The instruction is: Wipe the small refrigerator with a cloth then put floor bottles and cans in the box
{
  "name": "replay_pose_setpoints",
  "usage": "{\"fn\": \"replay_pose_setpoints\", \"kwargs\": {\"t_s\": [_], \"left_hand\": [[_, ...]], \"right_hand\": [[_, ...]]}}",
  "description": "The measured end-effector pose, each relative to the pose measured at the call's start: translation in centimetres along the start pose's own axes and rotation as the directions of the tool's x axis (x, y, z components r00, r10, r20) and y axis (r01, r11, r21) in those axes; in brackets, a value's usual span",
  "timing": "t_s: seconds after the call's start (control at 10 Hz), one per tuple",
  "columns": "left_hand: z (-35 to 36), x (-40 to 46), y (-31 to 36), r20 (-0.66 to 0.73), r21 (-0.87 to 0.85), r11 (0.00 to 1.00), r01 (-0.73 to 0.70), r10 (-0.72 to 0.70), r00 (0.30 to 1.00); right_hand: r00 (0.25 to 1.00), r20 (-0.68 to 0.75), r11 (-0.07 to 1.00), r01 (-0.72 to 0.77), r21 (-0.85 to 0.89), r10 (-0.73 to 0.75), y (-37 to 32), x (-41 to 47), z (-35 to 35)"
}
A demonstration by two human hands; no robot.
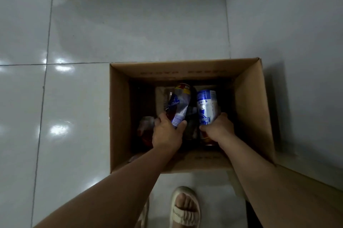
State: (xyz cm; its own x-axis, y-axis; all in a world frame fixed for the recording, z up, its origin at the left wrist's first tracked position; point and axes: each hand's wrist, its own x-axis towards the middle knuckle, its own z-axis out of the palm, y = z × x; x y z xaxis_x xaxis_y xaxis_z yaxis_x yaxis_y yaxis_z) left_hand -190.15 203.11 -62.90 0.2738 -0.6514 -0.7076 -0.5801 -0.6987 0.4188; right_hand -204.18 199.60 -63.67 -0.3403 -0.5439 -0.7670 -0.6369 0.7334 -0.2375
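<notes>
Late stage | left hand [165, 133] clamped on crushed can [179, 106], right hand [218, 127] on blue can [206, 106], inside box [252, 101] | floor [130, 29] beyond box bare | release left

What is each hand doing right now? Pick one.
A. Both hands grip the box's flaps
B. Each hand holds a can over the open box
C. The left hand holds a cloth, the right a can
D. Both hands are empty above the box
B: the left hand grips a crushed blue can and the right hand grips another blue can, both inside the mouth of the box.
</notes>
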Motion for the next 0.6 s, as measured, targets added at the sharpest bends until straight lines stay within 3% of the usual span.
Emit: {"fn": "replay_pose_setpoints", "kwargs": {"t_s": [0.3,0.4,0.6], "left_hand": [[2.1,1.8,-0.6,0.106,0.051,0.999,-0.019,0.013,0.994],[1.1,0.9,-0.1,0.158,0.033,0.999,0.02,-0.025,0.987],[-3.9,-4.0,1.8,0.123,0.038,0.999,0.025,-0.03,0.992]], "right_hand": [[0.998,0.048,0.998,-0.031,-0.059,0.034,1.1,2.5,2.4],[0.998,0.052,0.998,-0.016,-0.059,0.019,0.9,0.5,1.7],[0.998,0.057,0.999,-0.021,-0.048,0.024,-1.2,-6.4,-2.0]]}}
